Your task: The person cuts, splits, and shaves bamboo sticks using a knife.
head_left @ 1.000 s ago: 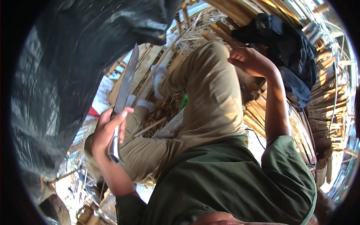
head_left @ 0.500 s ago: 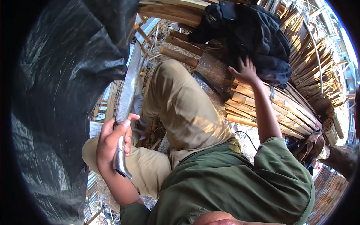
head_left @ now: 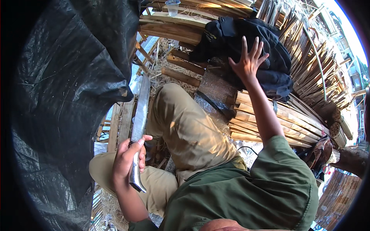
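A machete (head_left: 141, 108) with a long grey blade and a metal-ended handle is gripped in my left hand (head_left: 130, 158), above my bent left leg. Its blade points forward, away from me. On the right, my right hand (head_left: 249, 61) is open with its fingers spread, over a dark bundle of cloth (head_left: 271, 50) that looks like a jacket or bag. Whether the fingertips touch the cloth I cannot tell. Close by my right forearm lies a tied stack of split bamboo strips (head_left: 287, 118).
Black plastic sheeting (head_left: 65, 100) hangs along the left. Bundled dry thatch (head_left: 308, 57) stands at the far right. Wooden slats (head_left: 181, 77) and straw lie ahead of my knee, beside a clear plastic-covered patch (head_left: 217, 94). A clear plastic cup (head_left: 172, 8) sits on planks at the far edge.
My right hand has moved farther forward over the dark cloth, its fingers spreading wider. My left hand and the machete have shifted slightly right and nearer. The view has tilted, bringing the cup in.
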`<state>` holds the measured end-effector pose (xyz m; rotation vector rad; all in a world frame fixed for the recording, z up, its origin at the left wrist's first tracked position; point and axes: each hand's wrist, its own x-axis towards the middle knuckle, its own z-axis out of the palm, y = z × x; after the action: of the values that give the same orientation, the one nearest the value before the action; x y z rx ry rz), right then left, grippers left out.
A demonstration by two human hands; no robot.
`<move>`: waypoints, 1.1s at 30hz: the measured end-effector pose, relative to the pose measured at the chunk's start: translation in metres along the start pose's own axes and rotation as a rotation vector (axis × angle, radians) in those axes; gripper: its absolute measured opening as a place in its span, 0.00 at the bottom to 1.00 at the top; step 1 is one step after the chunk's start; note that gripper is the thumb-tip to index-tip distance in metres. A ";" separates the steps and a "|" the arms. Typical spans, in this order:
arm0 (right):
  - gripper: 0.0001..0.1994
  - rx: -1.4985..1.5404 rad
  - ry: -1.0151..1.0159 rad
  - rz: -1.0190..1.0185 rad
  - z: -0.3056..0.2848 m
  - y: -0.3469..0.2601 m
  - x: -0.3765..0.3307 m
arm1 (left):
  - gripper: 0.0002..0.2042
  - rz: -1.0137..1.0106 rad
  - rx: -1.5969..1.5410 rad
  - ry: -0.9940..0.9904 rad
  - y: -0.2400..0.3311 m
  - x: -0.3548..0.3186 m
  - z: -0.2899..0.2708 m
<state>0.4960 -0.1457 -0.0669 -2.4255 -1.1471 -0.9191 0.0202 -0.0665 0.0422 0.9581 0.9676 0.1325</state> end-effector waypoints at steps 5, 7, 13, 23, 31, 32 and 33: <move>0.58 -0.056 -0.056 0.034 0.032 0.006 0.066 | 0.19 -0.022 -0.019 -0.008 -0.004 0.002 -0.003; 0.61 -0.082 -0.038 0.017 0.041 0.002 0.082 | 0.19 -0.020 -0.012 -0.011 -0.004 0.002 -0.003; 0.56 -0.063 -0.184 0.020 0.068 -0.017 0.113 | 0.19 -0.038 -0.017 -0.039 -0.004 0.010 -0.003; 0.46 -0.204 -0.573 0.247 0.090 -0.026 0.147 | 0.19 -0.060 -0.001 -0.046 -0.004 0.011 0.000; 0.34 -0.170 -0.487 0.248 0.091 -0.028 0.137 | 0.20 -0.048 -0.014 -0.039 -0.007 0.009 -0.005; 0.33 -0.288 -0.372 0.188 0.092 -0.029 0.131 | 0.20 -0.049 -0.017 -0.035 -0.007 0.009 -0.006; 0.32 -0.403 -0.256 0.127 0.093 -0.029 0.128 | 0.20 -0.051 -0.018 -0.036 -0.005 0.008 -0.006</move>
<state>0.5732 -0.0052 -0.0514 -2.9754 -0.9414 -0.8896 0.0192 -0.0619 0.0324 0.9159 0.9559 0.0809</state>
